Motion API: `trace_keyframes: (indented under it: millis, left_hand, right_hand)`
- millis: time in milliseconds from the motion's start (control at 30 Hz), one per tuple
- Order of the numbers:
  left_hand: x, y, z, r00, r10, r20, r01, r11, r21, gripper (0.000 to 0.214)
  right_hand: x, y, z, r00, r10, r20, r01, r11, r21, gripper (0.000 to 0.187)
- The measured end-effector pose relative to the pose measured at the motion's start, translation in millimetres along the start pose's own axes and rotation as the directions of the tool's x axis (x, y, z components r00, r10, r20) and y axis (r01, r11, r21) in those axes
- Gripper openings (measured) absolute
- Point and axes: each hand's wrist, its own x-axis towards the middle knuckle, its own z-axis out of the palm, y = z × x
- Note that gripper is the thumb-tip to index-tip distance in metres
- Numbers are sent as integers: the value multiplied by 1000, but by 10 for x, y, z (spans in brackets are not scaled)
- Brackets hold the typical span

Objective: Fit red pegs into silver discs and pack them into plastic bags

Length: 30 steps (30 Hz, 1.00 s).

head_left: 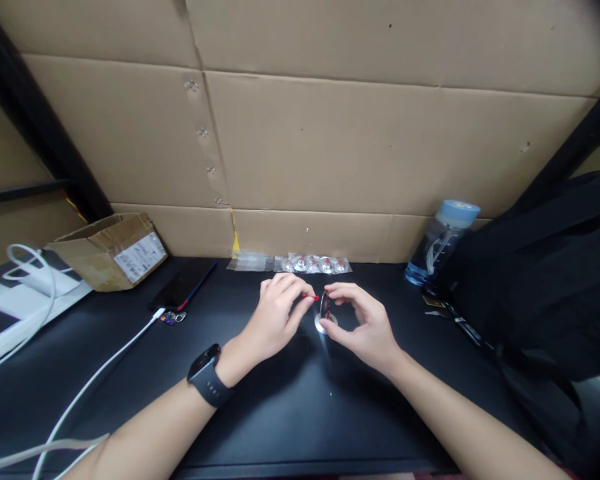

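My left hand (pixel 279 311), with a black smartwatch (pixel 209 375) on its wrist, pinches a thin red piece (pixel 312 297) between its fingertips. My right hand (pixel 363 324) holds a small dark round part (pixel 325 305) upright between thumb and fingers. The red piece meets this part. Both hands hover just above a small silvery disc (pixel 323 325) lying on the black table (pixel 290 413). Behind the hands lies a strip of clear bags (pixel 313 264) with round silver and red parts inside.
A black phone (pixel 184 285) and small keys (pixel 172 317) lie left of the hands. White cables (pixel 93 380) cross the left side, near a cardboard box (pixel 111 249). A blue-capped water bottle (pixel 440 242) and a black bag (pixel 540 280) stand right. Cardboard walls the back.
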Motion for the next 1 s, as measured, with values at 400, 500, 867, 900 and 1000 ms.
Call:
trace_keyframes:
  millis: [400,500,867,900,1000]
  left_hand:
    - [-67,95,38,999,42,-24,-42,999,0,15]
    - [-65,104,38,998,48,-36,-48,999,12,14]
    - [-63,98,19,976,145,-161,-123,983,136,7]
    - [-60,100,9,973,158,-170,-134,980,148,6]
    - [-55,111,-9,968,179,-177,-150,975,166,6]
  right_hand:
    - [-41,-51,28,1000,-15,8,15,999,36,35]
    - [-43,-49,24,1000,-5,22,4,999,48,33]
    - [-53,-23,50,983,168,71,-181,948,261,34]
    - [-54,-21,60,978,193,79,-208,931,299,33]
    - [-57,-19,90,958,271,98,-287,876,388,32]
